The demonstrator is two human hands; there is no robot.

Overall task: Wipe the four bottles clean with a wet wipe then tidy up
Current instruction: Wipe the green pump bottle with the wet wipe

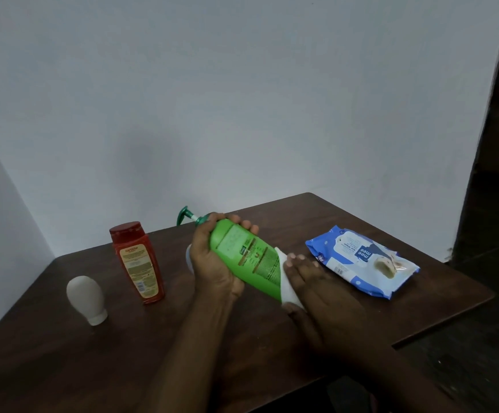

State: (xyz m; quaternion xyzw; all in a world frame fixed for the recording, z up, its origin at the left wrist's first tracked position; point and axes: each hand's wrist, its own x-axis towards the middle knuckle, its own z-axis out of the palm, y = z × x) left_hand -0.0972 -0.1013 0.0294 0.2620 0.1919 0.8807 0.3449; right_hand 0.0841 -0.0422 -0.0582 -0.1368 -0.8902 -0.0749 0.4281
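My left hand [212, 260] grips a green pump bottle [248, 254] around its upper body and holds it tilted above the table, pump head pointing up and to the left. My right hand [311, 284] holds a white wet wipe [287, 287] against the bottle's lower end, fingers on top and thumb beneath. A red bottle [138, 263] with a red cap stands upright to the left. A small white bottle [86, 296] stands on its cap further left. A pale bottle [189, 257] is mostly hidden behind my left hand.
A blue and white pack of wet wipes [361, 260] lies flat on the right of the dark wooden table [63, 368]. The table sits in a corner, with white walls behind it and to the left. Its right edge drops to a dark floor.
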